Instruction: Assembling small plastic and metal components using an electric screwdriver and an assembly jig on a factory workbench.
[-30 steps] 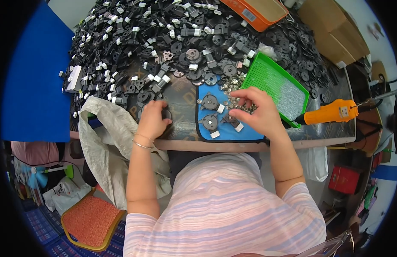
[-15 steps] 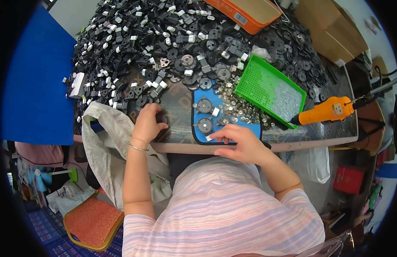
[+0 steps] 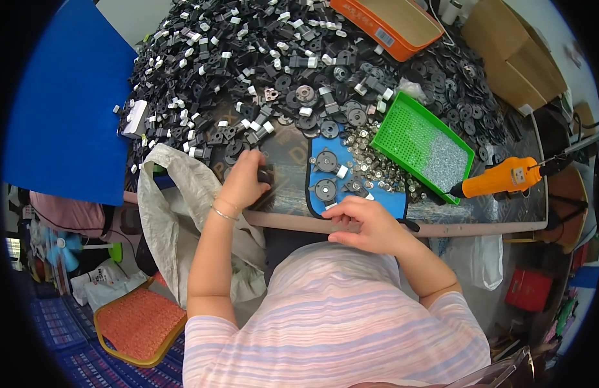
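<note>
My left hand (image 3: 243,183) is closed at the table's near side, beside the loose black parts. A dark round part (image 3: 266,175) shows at its fingertips, mostly covered by the fingers. My right hand (image 3: 367,224) hangs over the near edge of a blue mat (image 3: 346,205), thumb and bent fingers apart, with nothing seen between them. Two black round assemblies with white tips lie on the mat, one farther away (image 3: 326,161) and one nearer (image 3: 325,189). Another dark part (image 3: 357,187) rests just beyond my right hand. Small metal pieces (image 3: 377,165) are heaped at the mat's right side.
A large pile of black parts with white tips (image 3: 228,58) spreads across the far left. On the right are a green tray (image 3: 393,129) of small metal bits, an orange electric screwdriver (image 3: 500,179), black discs (image 3: 464,107) and a cardboard box (image 3: 513,55). A pale sack (image 3: 173,220) hangs at the near edge.
The whole view has shifted, so the table appears farther right. My left hand has closed its fingers at the dark round part. My right hand stays near the mat's near edge.
</note>
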{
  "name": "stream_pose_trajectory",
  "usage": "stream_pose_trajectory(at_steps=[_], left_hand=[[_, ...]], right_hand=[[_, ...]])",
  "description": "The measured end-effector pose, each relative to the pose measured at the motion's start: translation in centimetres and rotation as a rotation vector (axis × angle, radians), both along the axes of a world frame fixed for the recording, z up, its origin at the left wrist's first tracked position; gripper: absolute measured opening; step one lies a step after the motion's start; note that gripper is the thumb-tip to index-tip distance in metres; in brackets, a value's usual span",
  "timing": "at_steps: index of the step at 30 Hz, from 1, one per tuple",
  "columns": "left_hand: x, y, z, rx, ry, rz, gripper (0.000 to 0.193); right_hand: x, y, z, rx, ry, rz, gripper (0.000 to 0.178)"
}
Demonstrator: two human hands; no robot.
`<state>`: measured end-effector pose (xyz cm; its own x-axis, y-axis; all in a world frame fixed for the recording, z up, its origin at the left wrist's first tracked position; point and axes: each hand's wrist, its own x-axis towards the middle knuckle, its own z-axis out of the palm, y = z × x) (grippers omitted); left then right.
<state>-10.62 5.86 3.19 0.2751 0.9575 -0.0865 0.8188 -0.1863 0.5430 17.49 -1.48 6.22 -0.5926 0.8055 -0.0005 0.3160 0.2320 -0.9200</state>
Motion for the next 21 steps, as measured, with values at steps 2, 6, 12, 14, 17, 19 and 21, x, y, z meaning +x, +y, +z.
stream_pose_trajectory(at_steps=[2,6,12,14,17,19,21], left_hand=[[2.0,-1.4,1.6,0.071,-0.145,-0.064,0.042],[6.2,-4.7,4.2,0.419,-0.297,-0.467,0.029],[9.6,-7.5,2.9,0.582,-0.494,-0.733,0.016],[10.2,-7.7,2.4,0.712,-0.586,-0.771,0.017],[10.8,-7.5,1.9,0.860,-0.588,-0.794,0.024],[11.0,-7.5,1.6,0.916,-0.576,-0.817,0.026],[11.0,-7.8,1.4,0.761,-0.515,-0.789,0.031]], right_hand=[[0.0,0.3,-0.2,-0.014,-0.002,-0.015,0.040],[-0.2,1.2,-0.7,-0.170,0.211,-0.195,0.047],[1.4,1.0,-2.4,-0.736,0.504,0.193,0.052],[2.5,0.9,-2.5,-0.766,0.462,0.235,0.055],[3.2,1.2,-1.9,-0.789,0.431,0.257,0.055],[3.5,1.5,-1.6,-0.884,0.505,0.290,0.050],[3.9,1.6,-2.1,-0.869,0.528,0.205,0.050]])
